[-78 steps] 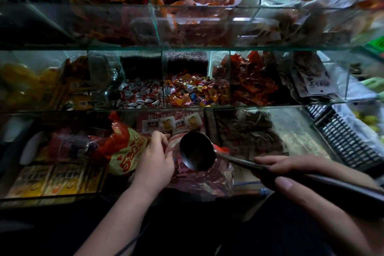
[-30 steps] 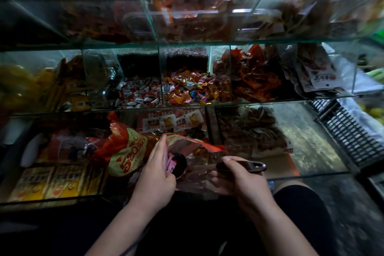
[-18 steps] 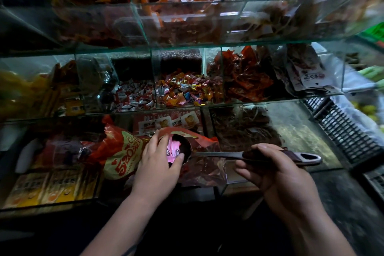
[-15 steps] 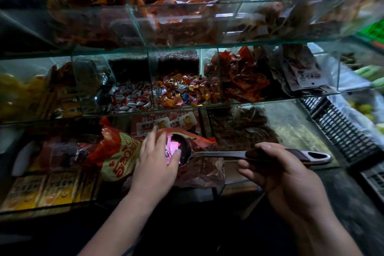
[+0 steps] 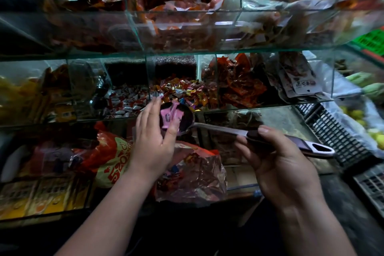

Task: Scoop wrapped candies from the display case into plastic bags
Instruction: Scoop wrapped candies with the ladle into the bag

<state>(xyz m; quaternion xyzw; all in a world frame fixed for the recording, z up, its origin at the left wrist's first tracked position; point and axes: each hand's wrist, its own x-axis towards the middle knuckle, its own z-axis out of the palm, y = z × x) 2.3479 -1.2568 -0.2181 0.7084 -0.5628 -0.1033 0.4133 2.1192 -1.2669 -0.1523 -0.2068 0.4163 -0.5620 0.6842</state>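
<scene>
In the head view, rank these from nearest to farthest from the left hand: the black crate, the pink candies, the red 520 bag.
1. Pink candies: in the scoop, at the thumb of the left hand.
2. Red 520 bag: just left of it, below the wrist.
3. Black crate: far right, beyond the right hand.

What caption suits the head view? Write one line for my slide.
Right hand holds a scoop of pink wrapped candies, left hand touching them, above a foil bag.

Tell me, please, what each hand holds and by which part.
The right hand grips the scoop by its dark handle; the left hand holds nothing, open beside the pink candies.
</scene>
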